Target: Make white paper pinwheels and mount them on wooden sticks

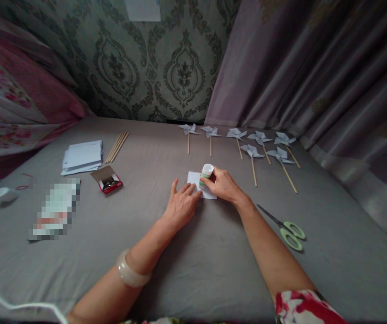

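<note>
A small white sheet of paper [193,177] lies on the grey cloth in front of me. My left hand [182,201] rests with spread fingers on the paper's near left edge. In my right hand [224,183] is a white and green glue stick [207,170], gripped upright with its lower end at the paper. Whether its tip touches the paper is hidden by my fingers. Right of my right forearm lie scissors [286,228] with green handles, blades pointing away to the left.
Several paper pinwheels [236,134] on sticks lie at the back right. Left of the middle are a stack of white paper [83,155], several wooden sticks [117,147] and an opened red box [110,183] of small metal pieces. A white cable [14,307] runs along the near left.
</note>
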`<state>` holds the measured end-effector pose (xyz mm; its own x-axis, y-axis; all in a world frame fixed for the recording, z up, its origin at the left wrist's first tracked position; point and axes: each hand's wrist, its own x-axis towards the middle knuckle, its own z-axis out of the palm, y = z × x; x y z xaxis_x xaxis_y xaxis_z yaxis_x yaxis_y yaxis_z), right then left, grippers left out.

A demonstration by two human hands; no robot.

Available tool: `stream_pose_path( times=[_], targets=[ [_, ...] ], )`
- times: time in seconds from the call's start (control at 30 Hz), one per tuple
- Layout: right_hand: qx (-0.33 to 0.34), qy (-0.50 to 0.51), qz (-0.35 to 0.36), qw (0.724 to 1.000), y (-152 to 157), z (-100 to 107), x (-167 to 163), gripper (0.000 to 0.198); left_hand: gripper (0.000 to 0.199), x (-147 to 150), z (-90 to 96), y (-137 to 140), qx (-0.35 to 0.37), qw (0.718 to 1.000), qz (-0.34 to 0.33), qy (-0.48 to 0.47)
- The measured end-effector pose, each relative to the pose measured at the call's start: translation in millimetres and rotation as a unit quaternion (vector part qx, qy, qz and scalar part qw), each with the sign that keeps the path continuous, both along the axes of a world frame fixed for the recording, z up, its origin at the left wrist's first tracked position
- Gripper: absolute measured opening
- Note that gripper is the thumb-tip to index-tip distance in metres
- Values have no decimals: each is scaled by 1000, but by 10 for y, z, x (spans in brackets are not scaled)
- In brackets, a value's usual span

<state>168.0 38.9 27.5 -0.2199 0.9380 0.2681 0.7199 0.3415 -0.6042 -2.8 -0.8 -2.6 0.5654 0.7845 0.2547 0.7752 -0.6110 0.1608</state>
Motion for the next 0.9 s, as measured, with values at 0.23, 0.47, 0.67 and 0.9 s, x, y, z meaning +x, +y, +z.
stream_pose_path(
  times=[0.23, 0.47, 0.67, 0.9],
  targets=[
    [28, -8, -8, 1000, 18, -33, -38, 13, 30, 1, -22, 10, 1, 1000, -3, -9],
    [-15, -1, 18, 1000, 16, 26, 9, 14, 32, -8, -56, 11, 10, 1000, -1, 1],
    [-25, 129, -30, 991, 75, 63, 225, 19, 32, 2, -14, 1, 0, 1000, 1, 7],
    [-30, 263, -82, 961, 144, 67, 396, 28, 31, -2, -12, -8, -3, 1000, 4, 1]
  ],
)
